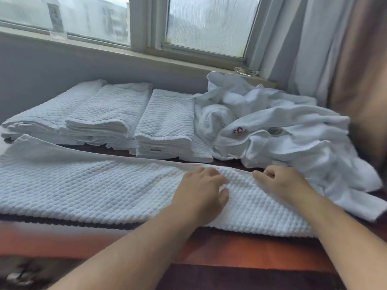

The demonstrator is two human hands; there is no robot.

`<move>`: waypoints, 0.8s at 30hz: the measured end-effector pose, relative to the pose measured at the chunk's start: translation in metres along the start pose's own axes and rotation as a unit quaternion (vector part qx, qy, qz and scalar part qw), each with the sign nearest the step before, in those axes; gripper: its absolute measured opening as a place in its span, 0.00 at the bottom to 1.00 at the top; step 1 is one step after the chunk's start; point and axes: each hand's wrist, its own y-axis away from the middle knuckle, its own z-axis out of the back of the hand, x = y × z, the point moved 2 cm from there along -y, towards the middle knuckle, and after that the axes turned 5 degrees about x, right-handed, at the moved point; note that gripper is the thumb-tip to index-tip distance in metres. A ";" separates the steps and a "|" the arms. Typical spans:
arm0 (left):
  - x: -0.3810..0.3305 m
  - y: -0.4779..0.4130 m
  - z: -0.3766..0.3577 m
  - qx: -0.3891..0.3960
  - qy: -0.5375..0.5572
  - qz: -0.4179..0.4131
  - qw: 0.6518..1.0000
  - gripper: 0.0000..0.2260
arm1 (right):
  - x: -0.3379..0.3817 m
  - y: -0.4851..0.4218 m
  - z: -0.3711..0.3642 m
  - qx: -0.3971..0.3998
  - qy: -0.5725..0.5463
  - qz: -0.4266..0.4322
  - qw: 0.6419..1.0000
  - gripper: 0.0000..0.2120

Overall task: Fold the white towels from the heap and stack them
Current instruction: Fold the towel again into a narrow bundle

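From the head camera, a white waffle-weave towel lies spread lengthwise across the near part of the red-brown wooden table. Its near edge runs along the table front and its far hem runs just in front of the folded piles. Both hands rest on its right-hand part, close to that far hem and a little apart from each other.

The left hand lies palm down on the cloth, with its fingers loosely bent and pointing right and the thumb stretched out beside them. It presses the towel and has hold of nothing.

The right hand sits at the far hem near the towel's right end, knuckles up and fingers curled tight into the edge, gripping it. The fingertips themselves are tucked out of sight.

Behind the spread towel, against the wall, stand folded waffle towels. A broad stack of folded towels sits at the left, a narrower pile lies on its right part, and a separate folded stack stands just beside these, with a small label on its front edge.

To the right, touching that last stack, sprawls the heap of unfolded white towels. One fold carries a small embroidered mark, and the heap's near flap reaches down beside the right wrist.

A glass dish sits on the windowsill, and a curtain hangs at the right.
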 end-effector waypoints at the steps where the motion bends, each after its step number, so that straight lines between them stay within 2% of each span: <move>1: -0.005 -0.003 -0.006 0.002 -0.008 -0.011 1.000 0.18 | -0.014 0.004 0.002 -0.021 0.019 -0.011 1.000 0.20; 4: -0.007 -0.005 -0.020 0.037 -0.025 -0.028 0.999 0.20 | -0.038 0.009 0.005 -0.055 0.078 -0.032 0.995 0.19; 6: -0.004 -0.003 -0.025 0.057 -0.037 -0.031 0.997 0.23 | -0.035 0.007 0.009 -0.115 0.101 -0.008 0.988 0.19; 8: -0.003 -0.003 -0.027 0.079 -0.055 -0.028 0.995 0.26 | -0.026 0.003 0.012 -0.164 0.181 0.005 0.970 0.18; 10: -0.003 -0.004 -0.028 0.104 -0.057 -0.018 0.993 0.27 | -0.019 0.003 0.008 -0.158 0.249 -0.029 0.955 0.16; 12: -0.004 -0.004 -0.029 0.122 -0.055 -0.007 0.991 0.28 | -0.014 0.007 0.004 -0.177 0.257 -0.046 0.949 0.13; 14: -0.002 -0.006 -0.031 0.130 -0.054 0.003 0.990 0.29 | -0.011 0.018 -0.001 -0.225 0.194 -0.021 0.955 0.08; 16: -0.001 -0.008 -0.033 0.130 -0.053 0.009 0.990 0.31 | -0.014 0.028 -0.009 -0.183 0.113 -0.026 0.976 0.13; 19: 0.002 -0.011 -0.036 0.127 -0.056 0.017 0.990 0.33 | -0.025 0.041 -0.023 0.000 0.077 -0.061 0.995 0.26; 20: 0.003 -0.012 -0.037 0.127 -0.056 0.020 0.990 0.34 | -0.028 0.043 -0.023 0.031 0.070 -0.057 0.995 0.28; 22: 0.004 -0.012 -0.038 0.126 -0.058 0.024 0.990 0.34 | -0.031 0.046 -0.019 0.033 0.039 -0.050 0.997 0.27; 24: 0.002 -0.011 -0.037 0.130 -0.057 0.028 0.989 0.36 | -0.029 0.053 -0.014 -0.021 -0.032 -0.044 0.998 0.23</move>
